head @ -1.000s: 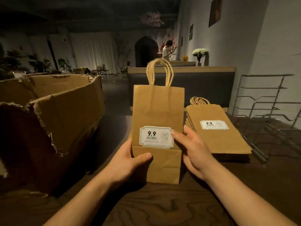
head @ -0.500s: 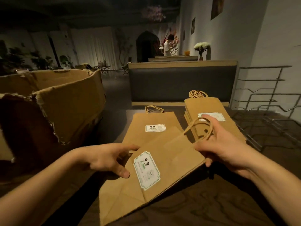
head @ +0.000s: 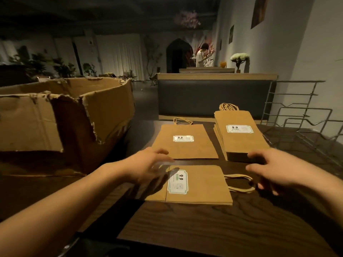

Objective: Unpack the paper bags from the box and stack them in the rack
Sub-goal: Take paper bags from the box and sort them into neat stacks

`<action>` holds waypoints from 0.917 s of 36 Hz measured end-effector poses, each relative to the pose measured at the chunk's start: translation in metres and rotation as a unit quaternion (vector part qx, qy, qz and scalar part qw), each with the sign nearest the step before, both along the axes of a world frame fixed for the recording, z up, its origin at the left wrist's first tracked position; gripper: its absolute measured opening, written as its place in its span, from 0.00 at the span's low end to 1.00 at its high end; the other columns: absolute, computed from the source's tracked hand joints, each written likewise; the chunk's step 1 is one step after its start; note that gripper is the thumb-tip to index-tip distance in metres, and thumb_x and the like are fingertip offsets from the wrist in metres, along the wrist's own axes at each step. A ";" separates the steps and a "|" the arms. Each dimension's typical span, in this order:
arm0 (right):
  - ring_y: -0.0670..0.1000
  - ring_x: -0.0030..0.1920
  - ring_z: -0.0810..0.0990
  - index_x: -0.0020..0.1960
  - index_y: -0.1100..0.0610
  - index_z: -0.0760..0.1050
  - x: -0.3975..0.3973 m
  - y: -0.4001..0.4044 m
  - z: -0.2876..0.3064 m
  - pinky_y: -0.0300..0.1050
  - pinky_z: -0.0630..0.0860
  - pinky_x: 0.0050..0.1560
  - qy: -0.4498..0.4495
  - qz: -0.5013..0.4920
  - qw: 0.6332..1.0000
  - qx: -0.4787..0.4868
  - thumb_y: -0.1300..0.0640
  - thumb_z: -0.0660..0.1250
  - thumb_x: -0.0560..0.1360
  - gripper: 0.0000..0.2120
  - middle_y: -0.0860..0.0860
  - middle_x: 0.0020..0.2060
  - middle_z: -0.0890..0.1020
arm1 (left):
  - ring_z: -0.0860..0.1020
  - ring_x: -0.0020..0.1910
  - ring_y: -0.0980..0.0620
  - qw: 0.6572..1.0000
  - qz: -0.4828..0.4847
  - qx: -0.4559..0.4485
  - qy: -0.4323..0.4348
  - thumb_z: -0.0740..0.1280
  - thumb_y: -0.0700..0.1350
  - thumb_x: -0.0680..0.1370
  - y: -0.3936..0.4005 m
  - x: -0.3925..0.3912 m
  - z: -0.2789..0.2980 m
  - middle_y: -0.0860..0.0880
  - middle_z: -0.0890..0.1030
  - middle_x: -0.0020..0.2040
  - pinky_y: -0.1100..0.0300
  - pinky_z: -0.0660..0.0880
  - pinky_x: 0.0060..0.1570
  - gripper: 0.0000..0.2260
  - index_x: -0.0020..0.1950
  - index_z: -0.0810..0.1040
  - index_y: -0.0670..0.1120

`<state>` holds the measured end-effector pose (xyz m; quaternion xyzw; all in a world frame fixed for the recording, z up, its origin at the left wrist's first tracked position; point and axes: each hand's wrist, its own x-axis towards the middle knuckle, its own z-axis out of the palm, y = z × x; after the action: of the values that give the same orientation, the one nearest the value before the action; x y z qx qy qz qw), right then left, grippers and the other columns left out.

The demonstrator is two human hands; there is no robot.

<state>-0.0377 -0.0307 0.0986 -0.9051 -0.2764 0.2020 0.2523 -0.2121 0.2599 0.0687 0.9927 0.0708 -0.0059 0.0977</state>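
Observation:
A flat brown paper bag (head: 202,184) lies sideways on the dark wooden table (head: 204,225), handles pointing right, label facing up. My left hand (head: 148,167) hovers over its left end, fingers spread and blurred. My right hand (head: 269,169) hangs over the handles at the right, fingers loosely bent, holding nothing. Behind it a second single bag (head: 185,143) lies flat, and a thick stack of bags (head: 239,136) sits to the right. The torn cardboard box (head: 65,117) stands at the left. The wire rack (head: 306,123) stands at the right.
A dark bench back with a wooden top (head: 213,95) runs behind the table. A person (head: 201,55) stands far off at a counter by flowers (head: 239,57). Plants line the far left wall.
The bag I held upright a second ago was tipped sideways and now lies flat on the table. Both hands have let go of it and lifted slightly.

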 end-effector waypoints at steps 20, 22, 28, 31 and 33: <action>0.49 0.46 0.86 0.52 0.53 0.82 -0.092 0.292 0.182 0.43 0.85 0.45 -0.177 0.348 0.896 0.212 0.55 0.66 0.81 0.07 0.50 0.44 0.86 | 0.75 0.61 0.53 0.957 0.232 0.071 -0.158 0.68 0.38 0.79 0.137 -0.105 0.207 0.54 0.76 0.62 0.54 0.75 0.61 0.18 0.67 0.76 0.52; 0.51 0.46 0.86 0.52 0.56 0.82 -0.092 0.332 0.187 0.43 0.84 0.44 -0.163 0.360 0.897 0.199 0.56 0.66 0.80 0.07 0.53 0.45 0.85 | 0.76 0.60 0.51 0.954 0.281 0.053 -0.095 0.68 0.41 0.79 0.175 -0.105 0.212 0.52 0.76 0.63 0.55 0.75 0.59 0.19 0.70 0.73 0.52; 0.53 0.48 0.83 0.61 0.61 0.78 -0.083 0.451 0.172 0.49 0.84 0.49 -0.109 0.375 0.918 0.072 0.56 0.68 0.79 0.12 0.59 0.53 0.83 | 0.76 0.61 0.47 0.913 0.397 -0.048 0.082 0.71 0.45 0.78 0.270 -0.094 0.200 0.47 0.73 0.67 0.51 0.78 0.57 0.31 0.78 0.62 0.52; 0.58 0.55 0.81 0.71 0.59 0.72 -0.078 0.493 0.163 0.54 0.81 0.57 -0.098 0.374 0.921 -0.042 0.54 0.67 0.80 0.21 0.58 0.58 0.79 | 0.74 0.66 0.41 0.883 0.443 -0.069 0.141 0.74 0.50 0.74 0.302 -0.089 0.198 0.44 0.68 0.74 0.44 0.79 0.58 0.39 0.80 0.56 0.55; 0.57 0.54 0.80 0.75 0.59 0.67 -0.075 0.509 0.156 0.51 0.79 0.58 -0.132 0.389 0.905 -0.113 0.52 0.65 0.81 0.24 0.57 0.57 0.77 | 0.75 0.66 0.38 0.863 0.468 -0.100 0.161 0.76 0.54 0.67 0.318 -0.089 0.195 0.43 0.64 0.77 0.44 0.82 0.51 0.48 0.81 0.53 0.57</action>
<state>-0.1125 0.4785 0.2550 -0.7665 -0.6127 0.1924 0.0106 -0.3011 0.5781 0.2637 0.8129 0.5409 -0.1261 0.1752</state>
